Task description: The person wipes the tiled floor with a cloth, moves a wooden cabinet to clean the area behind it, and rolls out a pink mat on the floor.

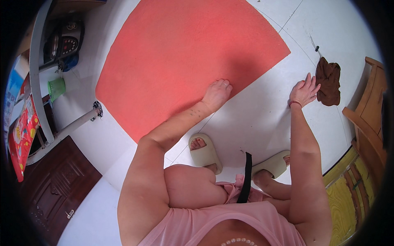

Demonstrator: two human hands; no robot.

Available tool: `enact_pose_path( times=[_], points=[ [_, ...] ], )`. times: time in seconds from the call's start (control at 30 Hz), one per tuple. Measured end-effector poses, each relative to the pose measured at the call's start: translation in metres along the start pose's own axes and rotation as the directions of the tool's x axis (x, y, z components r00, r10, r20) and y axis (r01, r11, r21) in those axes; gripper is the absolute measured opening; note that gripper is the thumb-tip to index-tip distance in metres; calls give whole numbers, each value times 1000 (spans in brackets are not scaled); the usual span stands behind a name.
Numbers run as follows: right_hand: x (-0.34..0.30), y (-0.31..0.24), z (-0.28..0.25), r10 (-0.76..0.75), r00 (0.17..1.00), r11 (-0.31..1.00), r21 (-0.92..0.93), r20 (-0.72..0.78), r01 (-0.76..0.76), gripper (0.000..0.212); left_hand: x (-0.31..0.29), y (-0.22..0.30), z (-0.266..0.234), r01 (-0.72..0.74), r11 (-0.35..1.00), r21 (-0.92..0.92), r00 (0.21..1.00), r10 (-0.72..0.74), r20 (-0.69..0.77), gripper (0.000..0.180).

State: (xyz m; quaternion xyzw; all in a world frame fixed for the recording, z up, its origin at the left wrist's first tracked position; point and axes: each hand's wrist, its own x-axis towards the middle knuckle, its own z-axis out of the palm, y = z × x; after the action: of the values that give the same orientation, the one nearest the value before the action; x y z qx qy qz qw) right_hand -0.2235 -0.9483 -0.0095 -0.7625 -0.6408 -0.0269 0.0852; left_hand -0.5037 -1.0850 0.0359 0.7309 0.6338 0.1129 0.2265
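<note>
My left hand rests on the red mat close to its right edge. Its fingers are curled under, and the fingertips are hidden, so what they hold, if anything, does not show. Further right, my right hand is over the white floor with its fingers spread. The fingertips reach the left edge of a dark brown cloth, which lies crumpled on the tiles; I cannot tell whether they touch it. A thin cord with a small black toggle lies just beyond the cloth.
I crouch on white tiles in pale green slippers. Wooden furniture stands at the right. On the left are a metal rack, a green basket, a red package and a dark brown door. A black strap hangs before me.
</note>
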Motion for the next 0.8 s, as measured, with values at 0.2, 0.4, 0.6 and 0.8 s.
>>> enact_pose_path(
  times=[0.2,0.4,0.6,0.8],
  points=[
    [0,-2,4,1,1000,1000,-9,-7,-1,40,-52,82,25,-242,798,-552,911,383,154,8],
    [0,-1,-1,6,1000,1000,-24,5,-6,41,-55,102,6,-495,768,-405,777,600,188,19],
    [-1,1,2,-8,1000,999,-45,3,9,41,-33,64,12,-112,901,-419,987,150,57,21],
    [2,3,2,-1,1000,1000,-29,1,1,41,-2,-3,-7,35,954,-296,999,-40,-12,22]
  ],
)
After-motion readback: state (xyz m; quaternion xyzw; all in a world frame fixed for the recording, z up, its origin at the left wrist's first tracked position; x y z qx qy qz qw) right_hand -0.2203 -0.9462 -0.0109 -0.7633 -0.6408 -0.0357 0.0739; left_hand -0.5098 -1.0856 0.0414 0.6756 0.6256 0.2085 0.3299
